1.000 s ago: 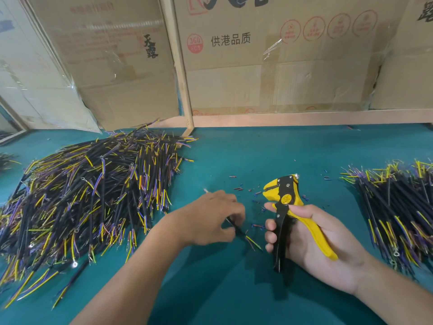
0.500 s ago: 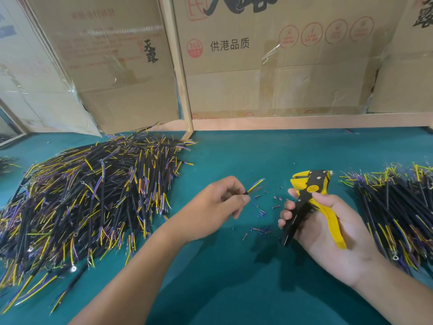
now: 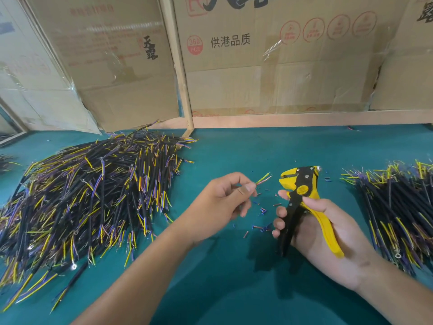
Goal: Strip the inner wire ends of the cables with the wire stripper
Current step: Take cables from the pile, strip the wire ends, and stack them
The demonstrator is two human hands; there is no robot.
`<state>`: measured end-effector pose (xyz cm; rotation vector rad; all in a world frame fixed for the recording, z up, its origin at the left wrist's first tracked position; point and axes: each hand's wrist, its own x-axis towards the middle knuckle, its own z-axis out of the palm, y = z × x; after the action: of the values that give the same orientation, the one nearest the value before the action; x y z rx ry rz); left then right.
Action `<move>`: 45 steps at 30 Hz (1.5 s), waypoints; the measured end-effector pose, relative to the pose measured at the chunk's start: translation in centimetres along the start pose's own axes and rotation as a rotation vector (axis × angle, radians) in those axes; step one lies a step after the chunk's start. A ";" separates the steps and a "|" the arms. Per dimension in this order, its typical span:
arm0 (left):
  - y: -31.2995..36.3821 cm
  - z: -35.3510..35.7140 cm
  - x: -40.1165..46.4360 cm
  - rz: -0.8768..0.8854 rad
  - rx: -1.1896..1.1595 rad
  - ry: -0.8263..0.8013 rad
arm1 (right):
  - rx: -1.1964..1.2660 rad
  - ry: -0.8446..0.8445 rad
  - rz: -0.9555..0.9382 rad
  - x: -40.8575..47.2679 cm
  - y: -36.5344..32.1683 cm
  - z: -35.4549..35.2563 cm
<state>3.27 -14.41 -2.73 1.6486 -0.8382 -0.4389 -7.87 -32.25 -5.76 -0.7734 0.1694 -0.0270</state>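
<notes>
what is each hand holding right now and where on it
The left hand pinches a cable just behind its exposed wire ends. The right hand grips the wire stripper by its handles, head up.

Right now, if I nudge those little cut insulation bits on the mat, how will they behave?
The insulation bits look tiny and loose, so they are probably very light and would scatter easily. Being short tubes, they may roll on the green mat. They are likely fiddly to pinch.
</notes>
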 end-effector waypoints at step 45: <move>0.7 0.9 0.0 0.059 0.020 0.195 | -0.164 -0.270 0.078 -1.4 1.0 0.4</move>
<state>2.45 -15.04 -2.29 1.6513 -0.7448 -0.2247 -9.20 -31.21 -5.98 -0.9246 -0.0561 0.1664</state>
